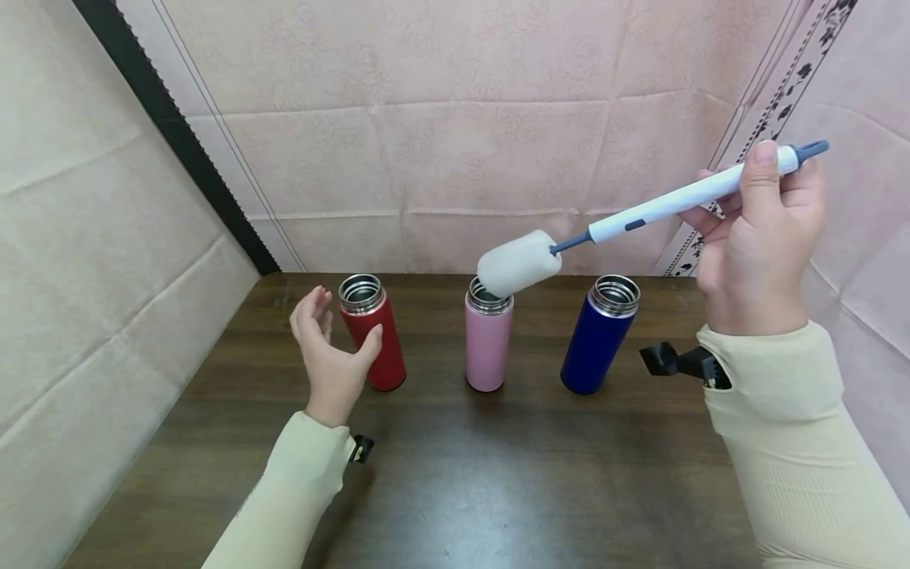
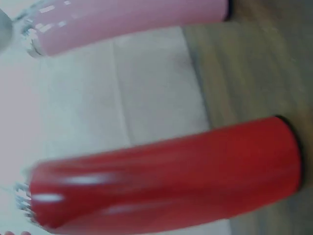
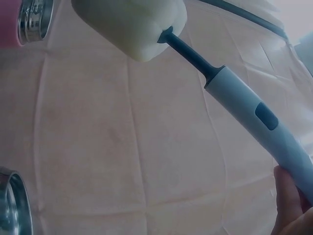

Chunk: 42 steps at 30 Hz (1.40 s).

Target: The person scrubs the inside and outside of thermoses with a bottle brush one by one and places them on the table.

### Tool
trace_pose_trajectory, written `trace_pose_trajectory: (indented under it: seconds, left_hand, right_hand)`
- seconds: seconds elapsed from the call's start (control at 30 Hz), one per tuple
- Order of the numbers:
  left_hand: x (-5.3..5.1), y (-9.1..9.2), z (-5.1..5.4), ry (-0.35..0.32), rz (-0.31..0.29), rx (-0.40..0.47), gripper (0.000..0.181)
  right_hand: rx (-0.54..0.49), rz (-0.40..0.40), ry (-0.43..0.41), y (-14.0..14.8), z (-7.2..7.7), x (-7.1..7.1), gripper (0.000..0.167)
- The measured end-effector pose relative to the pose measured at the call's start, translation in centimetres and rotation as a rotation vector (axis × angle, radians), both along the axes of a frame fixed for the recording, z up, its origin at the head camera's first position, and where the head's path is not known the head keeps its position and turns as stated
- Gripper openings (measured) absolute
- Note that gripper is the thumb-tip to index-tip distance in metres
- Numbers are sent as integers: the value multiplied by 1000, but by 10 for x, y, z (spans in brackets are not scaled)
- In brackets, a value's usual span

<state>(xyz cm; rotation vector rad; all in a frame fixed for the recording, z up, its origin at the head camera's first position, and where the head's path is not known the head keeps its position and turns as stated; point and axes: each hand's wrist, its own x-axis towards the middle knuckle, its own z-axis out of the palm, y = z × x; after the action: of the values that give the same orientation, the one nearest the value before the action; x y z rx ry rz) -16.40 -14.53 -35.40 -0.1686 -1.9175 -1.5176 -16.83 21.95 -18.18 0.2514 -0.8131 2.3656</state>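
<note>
A sponge bottle brush with a white-and-blue handle is pinched near its end by my right hand, raised at the right. Its white sponge head points down left, in front of the mouth of an upright pink bottle; in the right wrist view the sponge is apart from that bottle. My left hand is beside a red bottle, thumb and fingers spread about it; contact cannot be told. The red bottle fills the lower left wrist view. All bottle mouths are uncapped.
A blue bottle stands to the right of the pink one, also on the dark wooden table. Pale cloth hangs behind the table's back edge and along both sides.
</note>
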Motion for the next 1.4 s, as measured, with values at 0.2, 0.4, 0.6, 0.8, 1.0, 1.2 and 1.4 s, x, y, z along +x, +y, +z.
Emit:
trace_pose_trajectory:
  seconds: [0.2, 0.4, 0.6, 0.8, 1.0, 1.2, 1.4]
  left_hand:
    - [8, 20, 6, 166, -70, -80, 72]
    - [9, 41, -2, 137, -139, -184, 69]
    - [2, 61, -17, 13, -215, -254, 72]
    - [-9, 77, -29, -160, -268, -240, 71]
    - [-24, 91, -39, -311, -275, -246, 75]
    - [-34, 103, -45, -414, -329, -235, 80]
    - [-40, 107, -47, -469, -347, -219, 81]
  right_hand:
    - [6, -9, -15, -2, 1, -2, 13]
    - [45, -28, -10, -4, 0, -4, 15]
    - [89, -27, 3, -9, 1, -8, 19]
    - [174, -49, -11, -13, 1, -10, 23]
    - [243, -76, -37, -19, 2, -13, 24]
    - [307, -74, -34, -24, 5, -16, 26]
    - [381, -59, -25, -30, 12, -17, 26]
